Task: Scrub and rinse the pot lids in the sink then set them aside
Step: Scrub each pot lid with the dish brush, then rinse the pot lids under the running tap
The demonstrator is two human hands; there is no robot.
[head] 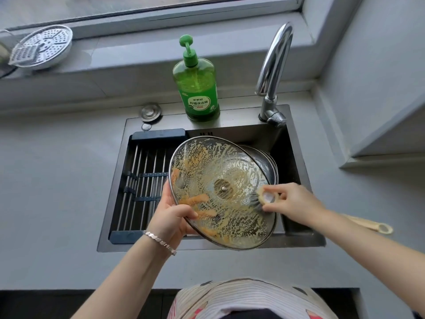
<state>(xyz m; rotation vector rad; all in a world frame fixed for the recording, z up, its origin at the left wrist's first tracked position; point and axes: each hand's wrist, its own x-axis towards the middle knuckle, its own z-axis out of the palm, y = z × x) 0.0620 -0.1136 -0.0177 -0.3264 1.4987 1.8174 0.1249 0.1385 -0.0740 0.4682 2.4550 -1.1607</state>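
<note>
Low in the middle of the frame my left hand [170, 219] grips the near-left rim of the glass lid [220, 162], thumb on the face turned towards me and fingers curled behind the glass. I hold the lid tilted above the sink [305, 241], its underside up, with the centre screw showing. Suds and yellowish streaks cover almost the whole face. At its right edge my right hand [296, 203] pinches a small round brush [264, 199], with the bristles pressed on the glass. I judge this to be the scrubbing step, well along on this side, with rinsing not yet begun. Next, I think, the brush should work the streaks by my left thumb. Then the lid needs turning for its other face and carrying under the tap. My rim grip must be firm, since soapy glass is likely to slip. Farther up, a slatted rack [142, 178] fills the sink's left half, a likely place to set the lid aside. A metal pot [268, 161] sits behind the lid's upper right. Beyond stand a green soap bottle [200, 93] and the tap [274, 61], and no water shows at its spout.
</note>
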